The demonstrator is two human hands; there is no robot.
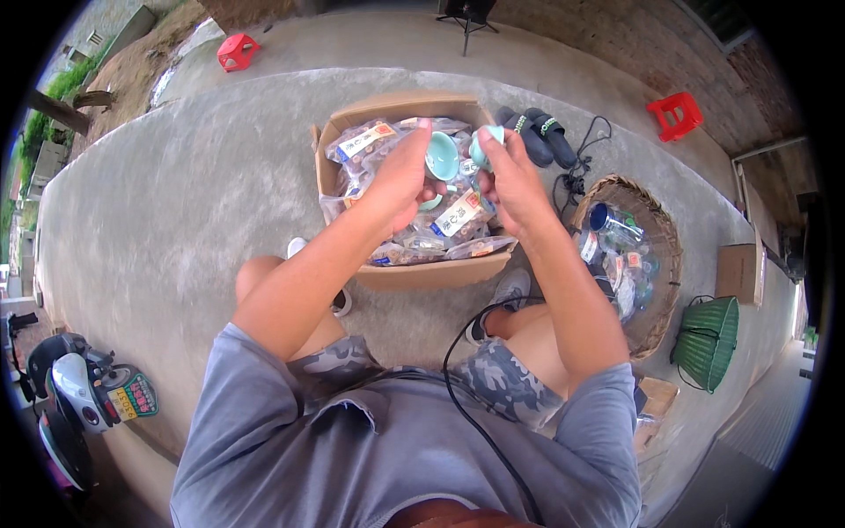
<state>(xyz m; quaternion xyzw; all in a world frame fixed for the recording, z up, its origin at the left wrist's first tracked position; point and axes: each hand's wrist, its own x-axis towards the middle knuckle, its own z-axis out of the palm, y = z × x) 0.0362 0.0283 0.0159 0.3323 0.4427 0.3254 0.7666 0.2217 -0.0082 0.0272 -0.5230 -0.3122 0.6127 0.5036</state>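
Left hand (400, 180) grasping a pale green cup (442, 157), right hand (510, 180) pinching another cup (486, 141), packet-filled cardboard box (422, 275) just below both hands.

Grey T-shirt (short sleeves), camouflage shorts, sneakers, black cable down front.

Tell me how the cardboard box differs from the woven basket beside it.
The cardboard box is rectangular with straight walls; the woven basket is round. The box lies under both hands, left hand and right hand, each holding a small teal cup; the basket sits off to the right, untouched. Both rest on concrete and hold clear-wrapped packets.
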